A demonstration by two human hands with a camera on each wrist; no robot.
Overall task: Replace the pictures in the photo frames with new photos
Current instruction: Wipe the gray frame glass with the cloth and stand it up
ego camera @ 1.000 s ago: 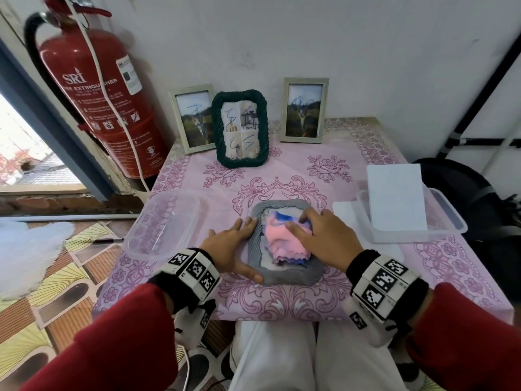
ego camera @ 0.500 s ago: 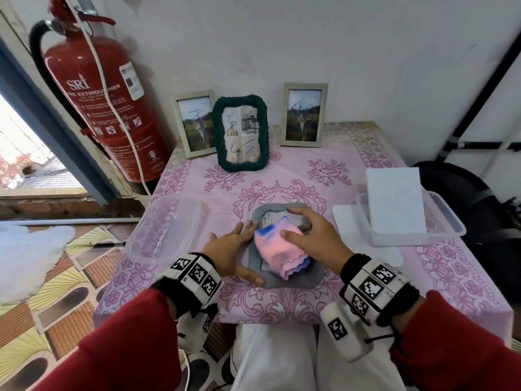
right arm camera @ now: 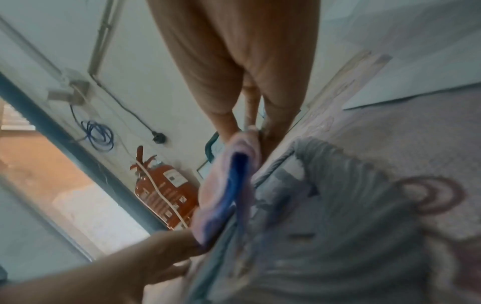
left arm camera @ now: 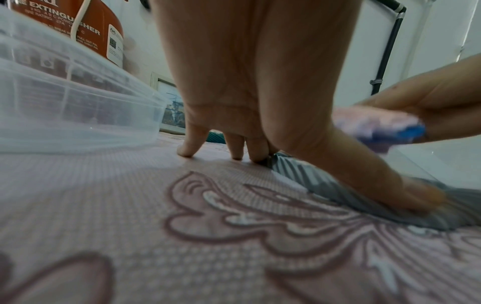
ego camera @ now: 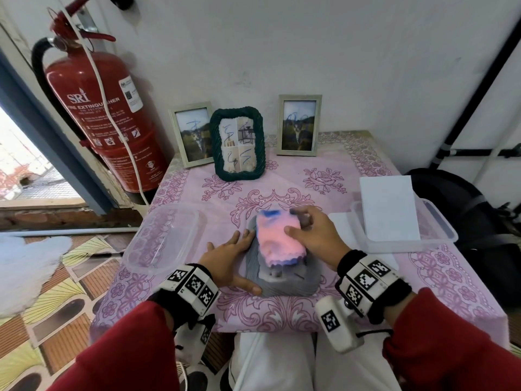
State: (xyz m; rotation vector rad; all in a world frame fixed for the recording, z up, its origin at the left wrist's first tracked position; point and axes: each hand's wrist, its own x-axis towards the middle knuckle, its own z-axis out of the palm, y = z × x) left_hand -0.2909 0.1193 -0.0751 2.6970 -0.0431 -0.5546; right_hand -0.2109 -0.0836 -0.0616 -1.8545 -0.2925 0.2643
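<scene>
A grey ribbed photo frame (ego camera: 284,280) lies flat on the pink tablecloth in front of me. My right hand (ego camera: 313,235) pinches a pink and blue cloth (ego camera: 277,238) between thumb and fingers and holds it on the frame's glass. In the right wrist view the cloth (right arm camera: 226,191) hangs over the frame (right arm camera: 338,205). My left hand (ego camera: 225,255) lies flat at the frame's left edge. Its thumb (left arm camera: 364,179) presses the near corner and its fingers (left arm camera: 250,152) rest on the table. Part of the picture shows below the cloth.
Three frames stand against the wall: a silver one (ego camera: 194,134), a green one (ego camera: 239,143) and another silver one (ego camera: 299,125). A clear tub (ego camera: 160,241) sits at the left. A second tub (ego camera: 439,235) at the right holds white paper (ego camera: 389,207). A fire extinguisher (ego camera: 107,119) stands at the far left.
My right hand has slid the cloth over the glass, first toward me and then toward the frame's far end. The left hand has stayed at the frame's left edge.
</scene>
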